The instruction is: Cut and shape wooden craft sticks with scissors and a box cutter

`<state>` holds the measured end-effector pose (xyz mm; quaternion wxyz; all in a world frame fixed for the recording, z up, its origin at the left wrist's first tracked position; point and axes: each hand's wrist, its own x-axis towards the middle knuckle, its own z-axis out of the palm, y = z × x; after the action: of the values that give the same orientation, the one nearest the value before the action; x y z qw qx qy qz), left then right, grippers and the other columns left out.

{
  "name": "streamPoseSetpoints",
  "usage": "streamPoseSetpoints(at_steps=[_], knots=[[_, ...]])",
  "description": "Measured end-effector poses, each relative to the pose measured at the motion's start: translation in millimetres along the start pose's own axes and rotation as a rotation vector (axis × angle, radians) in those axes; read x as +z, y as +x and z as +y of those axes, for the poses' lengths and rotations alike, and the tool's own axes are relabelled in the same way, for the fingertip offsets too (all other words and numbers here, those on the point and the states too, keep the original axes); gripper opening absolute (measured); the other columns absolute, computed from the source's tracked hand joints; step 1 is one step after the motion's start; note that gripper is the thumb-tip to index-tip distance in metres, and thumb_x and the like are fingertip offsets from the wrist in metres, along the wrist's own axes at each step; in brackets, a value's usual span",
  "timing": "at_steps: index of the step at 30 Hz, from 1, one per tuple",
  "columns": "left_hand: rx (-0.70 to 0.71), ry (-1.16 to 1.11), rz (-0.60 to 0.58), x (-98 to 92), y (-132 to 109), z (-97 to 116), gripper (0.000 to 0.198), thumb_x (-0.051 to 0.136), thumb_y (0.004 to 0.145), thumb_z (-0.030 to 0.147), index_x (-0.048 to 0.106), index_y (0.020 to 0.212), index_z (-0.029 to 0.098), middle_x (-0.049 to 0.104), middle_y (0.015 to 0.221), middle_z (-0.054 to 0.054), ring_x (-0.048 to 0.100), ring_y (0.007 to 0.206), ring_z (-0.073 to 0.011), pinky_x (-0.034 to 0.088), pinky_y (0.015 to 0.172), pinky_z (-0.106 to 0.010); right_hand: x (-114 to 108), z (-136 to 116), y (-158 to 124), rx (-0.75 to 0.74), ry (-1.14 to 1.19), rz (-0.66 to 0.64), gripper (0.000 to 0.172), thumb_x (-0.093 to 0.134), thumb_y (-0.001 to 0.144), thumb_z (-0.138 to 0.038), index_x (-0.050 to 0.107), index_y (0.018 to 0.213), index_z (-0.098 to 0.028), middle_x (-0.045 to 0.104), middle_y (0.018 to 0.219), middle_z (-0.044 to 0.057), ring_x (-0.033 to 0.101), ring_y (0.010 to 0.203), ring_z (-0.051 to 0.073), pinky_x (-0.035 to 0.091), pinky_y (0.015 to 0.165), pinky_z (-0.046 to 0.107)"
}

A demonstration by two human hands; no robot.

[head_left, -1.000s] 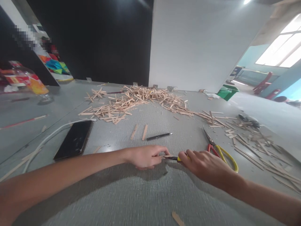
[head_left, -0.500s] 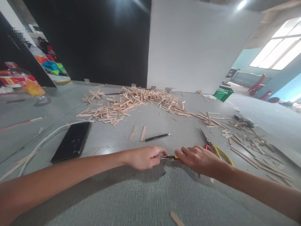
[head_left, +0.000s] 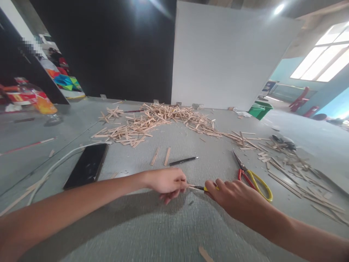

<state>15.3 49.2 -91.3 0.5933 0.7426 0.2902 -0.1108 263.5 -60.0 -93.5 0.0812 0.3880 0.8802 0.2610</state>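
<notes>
Near the middle of the grey table, my right hand point(head_left: 231, 194) is closed around a yellow-handled tool point(head_left: 208, 188) with a narrow dark front end. Its exact kind is mostly hidden by my fingers. The tool's front meets a thin wooden stick point(head_left: 191, 186), pinched by the thumb and forefinger of my left hand point(head_left: 170, 181); the other left fingers curl loosely below. Just beyond my hands lies a black pen point(head_left: 184, 161), with two short wooden sticks point(head_left: 167, 156) to its left. Scissors point(head_left: 252, 176) with red and yellow handles rest beside my right hand.
A heap of wooden sticks point(head_left: 163, 114) spreads across the back, before a black and white panel point(head_left: 218, 54). More strips and a dark tool point(head_left: 283, 142) lie at right. A phone point(head_left: 87, 165), a white cable point(head_left: 54, 165) and a bottle point(head_left: 40, 100) are at left.
My left hand has turned, its lower fingers now hanging down. My right hand and the tool have shifted slightly down and right, showing more of the yellow handle.
</notes>
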Motion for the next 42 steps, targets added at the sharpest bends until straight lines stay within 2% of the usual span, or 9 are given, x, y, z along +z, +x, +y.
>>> streamPoseSetpoints(at_steps=[3, 10, 17, 22, 28, 34, 36, 39, 42], knots=[[-0.019, -0.001, 0.066, -2.4, 1, 0, 0.04, 0.052, 0.104, 0.049, 0.054, 0.079, 0.018, 0.05, 0.058, 0.005, 0.049, 0.038, -0.009, 0.037, 0.037, -0.019, 4, 0, 0, 0.017, 0.051, -0.022, 0.023, 0.065, 0.088, -0.003, 0.052, 0.093, -0.022, 0.064, 0.068, -0.003, 0.064, 0.048, 0.019, 0.016, 0.048, 0.038], [0.018, -0.024, 0.002, -6.6, 7, -5, 0.038, 0.054, 0.103, 0.049, 0.058, 0.083, 0.017, 0.056, 0.058, 0.004, 0.055, 0.038, -0.0106, 0.038, 0.035, -0.018, 8, 5, 0, 0.029, 0.118, -0.05, 0.02, 0.069, 0.098, -0.016, 0.052, 0.093, -0.023, 0.065, 0.065, -0.005, 0.066, 0.047, 0.02, 0.011, 0.049, 0.039], [0.058, -0.032, 0.049, -2.3, 9, -7, 0.03, 0.051, 0.104, 0.036, 0.054, 0.08, 0.018, 0.056, 0.054, 0.005, 0.054, 0.034, -0.0108, 0.037, 0.032, -0.017, -3, -3, 5, 0.015, 0.056, -0.08, 0.03, 0.06, 0.078, 0.01, 0.057, 0.087, -0.019, 0.066, 0.068, 0.001, 0.066, 0.05, 0.02, 0.011, 0.047, 0.039], [0.066, -0.022, 0.059, -1.9, 8, -7, 0.028, 0.05, 0.104, 0.031, 0.054, 0.079, 0.018, 0.055, 0.054, 0.006, 0.054, 0.033, -0.011, 0.039, 0.031, -0.017, 11, 2, 4, 0.036, 0.07, -0.081, 0.011, 0.06, 0.103, -0.019, 0.054, 0.093, -0.021, 0.067, 0.065, -0.003, 0.068, 0.049, 0.02, 0.017, 0.046, 0.037], [0.08, -0.028, 0.081, -0.6, 6, -7, 0.028, 0.053, 0.102, 0.033, 0.054, 0.078, 0.018, 0.055, 0.054, 0.006, 0.054, 0.033, -0.0104, 0.04, 0.032, -0.017, -16, 1, 13, 0.02, 0.054, -0.138, 0.031, 0.062, 0.077, 0.01, 0.059, 0.085, -0.021, 0.068, 0.063, -0.001, 0.068, 0.049, 0.02, 0.02, 0.044, 0.037], [0.088, -0.037, 0.102, 1.2, 9, -10, 0.031, 0.052, 0.102, 0.036, 0.053, 0.076, 0.019, 0.053, 0.051, 0.007, 0.051, 0.03, -0.0108, 0.04, 0.03, -0.018, -3, 9, 16, 0.045, 0.093, -0.165, 0.01, 0.06, 0.106, -0.026, 0.061, 0.098, -0.021, 0.073, 0.069, -0.002, 0.074, 0.056, 0.022, 0.031, 0.046, 0.036], [0.092, -0.035, 0.104, 1.4, 9, -10, 0.03, 0.052, 0.102, 0.035, 0.053, 0.077, 0.019, 0.053, 0.052, 0.007, 0.052, 0.03, -0.0108, 0.04, 0.03, -0.018, -7, 7, 16, 0.052, 0.088, -0.182, 0.005, 0.064, 0.103, -0.02, 0.063, 0.098, -0.02, 0.073, 0.07, -0.001, 0.075, 0.058, 0.022, 0.031, 0.046, 0.035], [0.093, -0.032, 0.104, 1.2, 7, -10, 0.029, 0.052, 0.103, 0.033, 0.053, 0.078, 0.019, 0.054, 0.053, 0.007, 0.053, 0.032, -0.0098, 0.039, 0.031, -0.017, -24, 5, 19, 0.027, 0.079, -0.209, 0.022, 0.069, 0.086, 0.003, 0.066, 0.088, -0.019, 0.071, 0.066, -0.001, 0.073, 0.054, 0.022, 0.028, 0.044, 0.036], [0.083, -0.028, 0.102, 1.0, 6, -10, 0.03, 0.053, 0.105, 0.032, 0.054, 0.079, 0.018, 0.054, 0.054, 0.008, 0.052, 0.033, -0.0086, 0.039, 0.033, -0.017, -30, 8, 23, -0.012, 0.089, -0.216, 0.027, 0.068, 0.082, 0.008, 0.067, 0.085, -0.019, 0.073, 0.069, -0.001, 0.073, 0.054, 0.021, 0.028, 0.043, 0.035]])
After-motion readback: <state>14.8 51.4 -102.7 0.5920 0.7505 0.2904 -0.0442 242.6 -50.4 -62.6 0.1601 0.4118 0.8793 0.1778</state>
